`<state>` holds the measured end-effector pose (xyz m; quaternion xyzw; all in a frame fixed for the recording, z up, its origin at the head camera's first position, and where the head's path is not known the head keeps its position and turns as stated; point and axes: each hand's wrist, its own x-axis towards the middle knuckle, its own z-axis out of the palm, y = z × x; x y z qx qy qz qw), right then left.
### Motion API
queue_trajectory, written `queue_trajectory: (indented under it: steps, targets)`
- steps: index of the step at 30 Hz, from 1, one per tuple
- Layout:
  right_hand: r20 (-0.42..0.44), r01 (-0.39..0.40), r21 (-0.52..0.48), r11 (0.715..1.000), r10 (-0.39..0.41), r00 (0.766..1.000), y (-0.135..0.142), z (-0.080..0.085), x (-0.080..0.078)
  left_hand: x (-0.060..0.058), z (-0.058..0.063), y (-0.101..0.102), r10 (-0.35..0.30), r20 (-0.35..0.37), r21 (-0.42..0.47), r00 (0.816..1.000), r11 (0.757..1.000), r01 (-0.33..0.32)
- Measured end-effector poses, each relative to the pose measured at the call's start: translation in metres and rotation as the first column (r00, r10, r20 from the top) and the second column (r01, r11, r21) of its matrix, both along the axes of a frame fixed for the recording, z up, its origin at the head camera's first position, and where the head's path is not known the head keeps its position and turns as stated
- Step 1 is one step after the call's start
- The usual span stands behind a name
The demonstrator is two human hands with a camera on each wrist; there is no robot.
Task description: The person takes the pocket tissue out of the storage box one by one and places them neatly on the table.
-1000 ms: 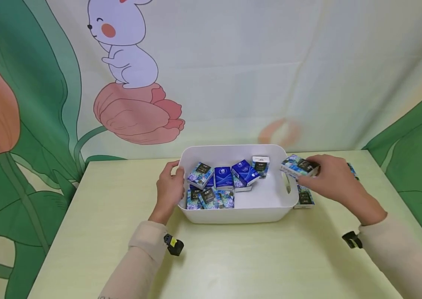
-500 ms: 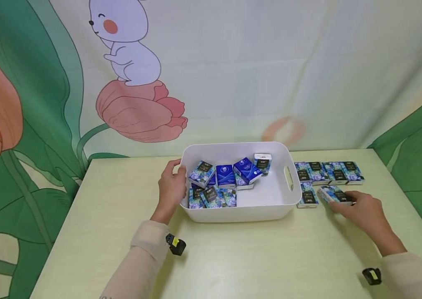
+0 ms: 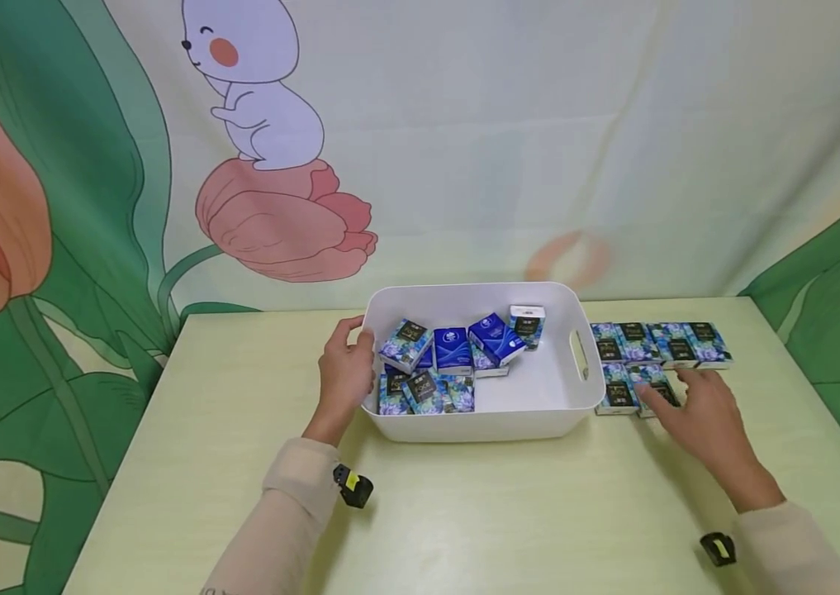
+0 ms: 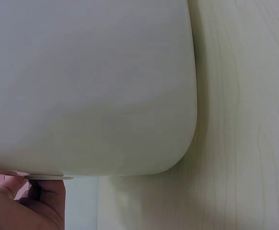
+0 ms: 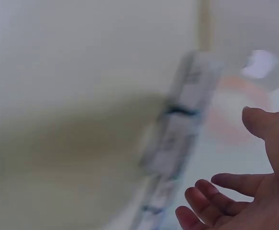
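My left hand [image 3: 346, 370] grips the left end of a white plastic bin [image 3: 472, 426], its fingers through the handle slot in the left wrist view. Inside the bin lie several small tissue packs, some plain blue [image 3: 453, 351] and some blue with a flower print [image 3: 406, 345]. At the right, my right hand [image 3: 709, 421] hovers over a flower-print tissue pack [image 3: 650, 387] lying on the table. The right wrist view shows this hand [image 5: 239, 191] with thumb and fingers spread apart, holding nothing.
Right of the bin, flower-print packs lie in two rows, the back row [image 3: 633, 340] along the table's far side and a front row [image 3: 616, 388] beside the bin. Behind the pale wooden table [image 3: 509, 512] hangs a printed curtain [image 3: 449, 165].
My right hand has carried a flower-print tissue pack from above the bin's right end to the front row, laid it down and let go. The left hand keeps its grip on the bin.
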<state>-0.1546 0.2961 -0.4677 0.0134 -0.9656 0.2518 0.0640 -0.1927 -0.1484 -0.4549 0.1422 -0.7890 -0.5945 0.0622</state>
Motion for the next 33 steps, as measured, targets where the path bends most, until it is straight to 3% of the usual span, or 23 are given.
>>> queue_trajectory:
  steps: [5, 10, 13, 18, 25, 33]
  targets:
    - [-0.116, -0.074, -0.088, 0.993, 0.064, 0.991, -0.032, 0.044, -0.008, -0.001, 0.000, 0.000, 0.007, -0.001, -0.014, 1.000, 1.000, -0.007]
    - [-0.123, -0.147, -0.133, 0.980, 0.131, 0.984, -0.071, 0.076, -0.021, -0.001, 0.001, 0.000, 0.000, 0.015, -0.008, 1.000, 1.000, 0.000]
    - [-0.089, -0.198, -0.138, 0.970, 0.187, 0.978, -0.093, 0.084, -0.029, -0.001, 0.000, 0.000, 0.002, 0.015, -0.006, 1.000, 1.000, -0.002]
    - [0.012, -0.270, -0.112, 0.956, 0.273, 0.962, -0.123, 0.083, -0.047, -0.002, 0.000, 0.001, -0.001, 0.009, -0.005, 1.000, 1.000, 0.001]
    - [0.095, -0.361, -0.044, 0.931, 0.364, 0.927, -0.149, 0.063, -0.071, -0.003, -0.001, 0.000, 0.008, 0.017, -0.017, 1.000, 1.000, -0.008]
    - [0.217, -0.332, -0.003, 0.943, 0.325, 0.921, -0.167, 0.038, -0.083, -0.002, -0.001, 0.000, 0.002, 0.009, -0.019, 1.000, 1.000, -0.001]
